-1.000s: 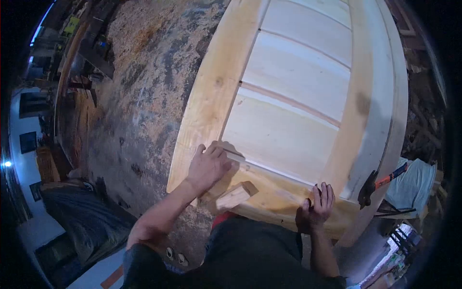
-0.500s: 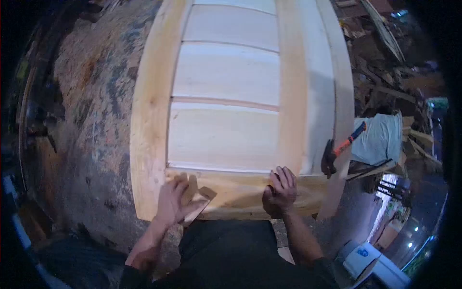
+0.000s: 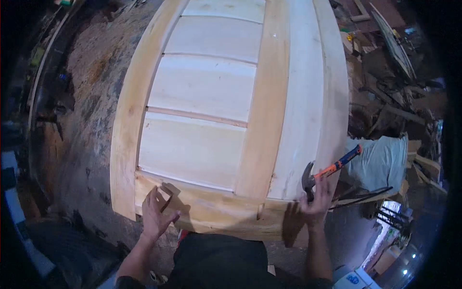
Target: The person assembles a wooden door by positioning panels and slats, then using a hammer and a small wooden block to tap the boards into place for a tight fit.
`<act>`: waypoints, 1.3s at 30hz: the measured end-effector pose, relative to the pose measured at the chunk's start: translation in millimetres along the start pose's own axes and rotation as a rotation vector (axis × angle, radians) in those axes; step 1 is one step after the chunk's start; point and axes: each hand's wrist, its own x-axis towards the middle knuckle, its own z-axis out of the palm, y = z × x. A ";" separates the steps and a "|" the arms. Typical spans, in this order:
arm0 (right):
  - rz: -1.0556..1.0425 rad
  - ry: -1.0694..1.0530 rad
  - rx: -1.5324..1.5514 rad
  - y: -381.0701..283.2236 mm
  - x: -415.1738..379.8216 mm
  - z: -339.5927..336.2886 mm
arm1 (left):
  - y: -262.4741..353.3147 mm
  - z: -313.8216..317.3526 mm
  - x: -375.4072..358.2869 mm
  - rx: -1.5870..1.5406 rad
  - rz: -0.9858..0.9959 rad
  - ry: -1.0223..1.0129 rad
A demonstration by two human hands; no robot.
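Observation:
A pale wooden panelled door (image 3: 197, 130) lies flat before me, its bottom rail (image 3: 211, 204) nearest my body. My left hand (image 3: 156, 216) is over the left end of this rail, thumb and fingers apart, casting a shadow on the wood. On the right, a claw hammer (image 3: 332, 168) with an orange and blue handle rests across the door's right edge. My right hand (image 3: 316, 202) is at the hammer's head end, its stretched fingers overlapping the handle; a firm grip does not show. A small brown sliver or peg (image 3: 260, 211) shows on the rail between my hands.
Right of the door is a pale cloth-like covering (image 3: 380, 161) beside wood offcuts (image 3: 426, 168). More scrap wood is piled at the upper right. Dusty floor (image 3: 91, 111) runs along the left. A white container (image 3: 353, 279) stands at the lower right.
My right hand has left the middle of the bottom rail and moved right to the hammer. My left hand has opened wider. The view has shifted, so the door appears further left.

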 end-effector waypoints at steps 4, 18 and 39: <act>-0.030 -0.094 -0.033 66.0 -5.3 18.2 | 2.3 55.2 -12.0 0.298 -0.165 0.244; -0.122 0.082 0.059 87.2 -20.8 47.5 | -1.6 65.6 -20.7 0.311 -0.158 0.399; -0.498 -0.275 -0.152 196.8 73.4 -38.2 | 259.6 218.0 -90.9 0.351 -0.202 0.448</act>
